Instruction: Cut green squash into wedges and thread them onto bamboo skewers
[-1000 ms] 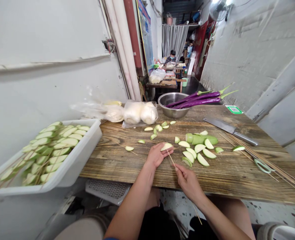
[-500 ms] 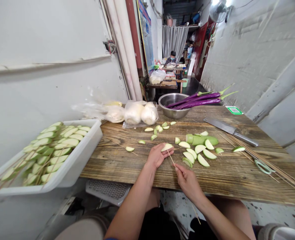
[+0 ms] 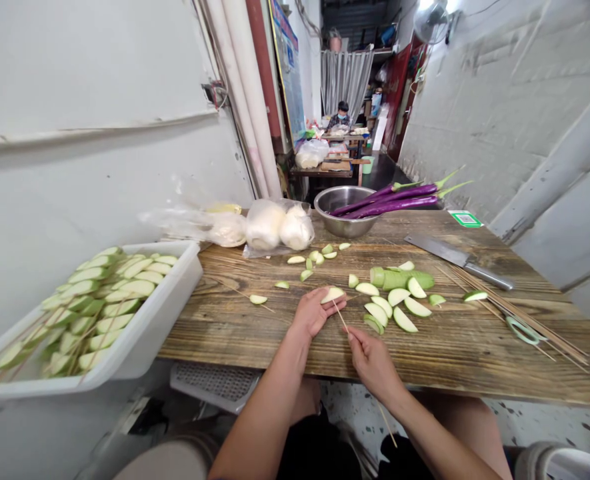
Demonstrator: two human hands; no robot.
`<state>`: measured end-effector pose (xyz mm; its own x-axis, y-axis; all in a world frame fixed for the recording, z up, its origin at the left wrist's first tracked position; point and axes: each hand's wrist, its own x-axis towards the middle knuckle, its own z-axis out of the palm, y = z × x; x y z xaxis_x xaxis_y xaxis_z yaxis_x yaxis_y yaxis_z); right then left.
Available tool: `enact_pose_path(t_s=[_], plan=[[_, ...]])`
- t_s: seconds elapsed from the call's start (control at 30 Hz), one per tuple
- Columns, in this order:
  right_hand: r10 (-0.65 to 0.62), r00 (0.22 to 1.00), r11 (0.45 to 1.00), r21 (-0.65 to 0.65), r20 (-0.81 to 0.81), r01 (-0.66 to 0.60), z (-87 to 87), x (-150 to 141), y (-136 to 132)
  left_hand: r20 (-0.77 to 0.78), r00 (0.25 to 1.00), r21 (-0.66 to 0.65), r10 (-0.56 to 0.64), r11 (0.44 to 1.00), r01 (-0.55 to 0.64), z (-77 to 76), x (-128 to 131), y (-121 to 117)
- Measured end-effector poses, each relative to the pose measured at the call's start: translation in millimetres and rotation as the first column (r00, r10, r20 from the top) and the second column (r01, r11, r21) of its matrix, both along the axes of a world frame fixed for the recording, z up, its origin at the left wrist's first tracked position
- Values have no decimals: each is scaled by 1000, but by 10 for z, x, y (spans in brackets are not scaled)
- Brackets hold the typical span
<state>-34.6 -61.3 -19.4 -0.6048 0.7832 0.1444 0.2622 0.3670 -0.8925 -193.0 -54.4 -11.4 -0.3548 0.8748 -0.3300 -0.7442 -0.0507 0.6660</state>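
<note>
— What are the hands doing?
— The left hand, palm up, cradles a slice; I can't tell if its thumb presses. The right hand is closed on a skewer, its end touching that slice.
— Around them?
— On the surface, a bowl at twelve o'clock, a cleaver at two; a tub at nine.
— Any writing?
— A green-edged card at two bears a square code; the poster at eleven is too small to read
</note>
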Motion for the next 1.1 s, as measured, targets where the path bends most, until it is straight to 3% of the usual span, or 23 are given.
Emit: enact_pose_path(t_s=[1.1], plan=[[-20,999,1000,2,-49,20,-1,-79,14,64,998,-37,12,999,-10,24,-19,-2]])
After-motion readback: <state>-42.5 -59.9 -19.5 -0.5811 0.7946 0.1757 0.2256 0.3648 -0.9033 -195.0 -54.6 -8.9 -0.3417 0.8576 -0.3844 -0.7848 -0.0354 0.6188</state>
